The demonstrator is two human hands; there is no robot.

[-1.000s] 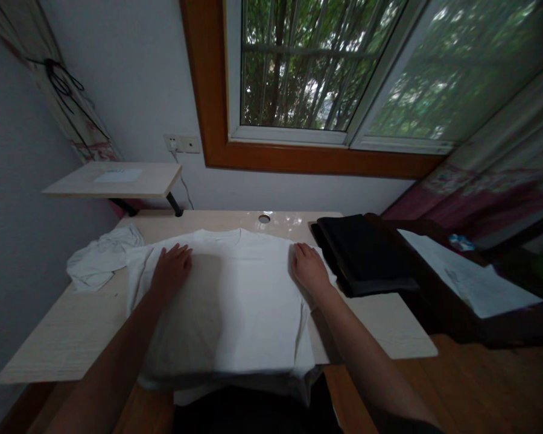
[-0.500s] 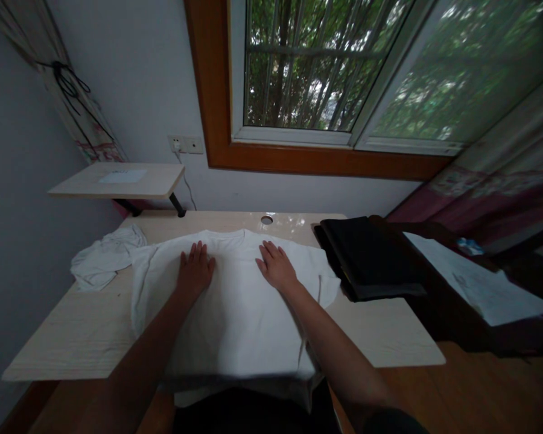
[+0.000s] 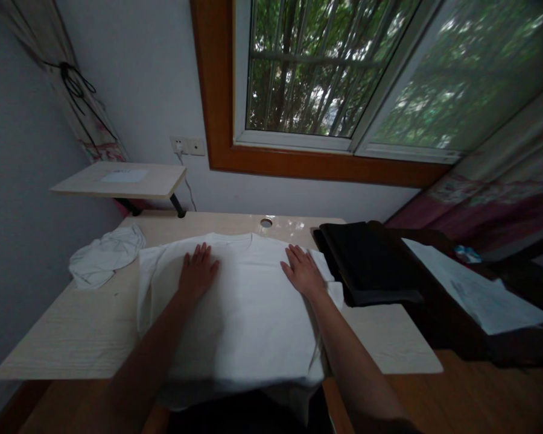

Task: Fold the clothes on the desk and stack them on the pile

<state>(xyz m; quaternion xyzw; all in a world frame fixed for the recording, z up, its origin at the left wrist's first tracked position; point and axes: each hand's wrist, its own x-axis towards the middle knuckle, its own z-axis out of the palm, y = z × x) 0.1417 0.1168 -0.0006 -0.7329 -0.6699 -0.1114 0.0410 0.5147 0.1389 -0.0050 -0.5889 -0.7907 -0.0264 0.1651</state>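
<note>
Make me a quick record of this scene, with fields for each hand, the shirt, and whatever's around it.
Left hand: palm down on the shirt, left of the collar
Right hand: palm down on the shirt, right of the collar
Shirt: white, spread on the desk, collar toward the window, lower end over the near edge
Left of shirt: crumpled white cloth
Right of shirt: black pile, contents unclear
Back left: raised shelf bearing a paper
</note>
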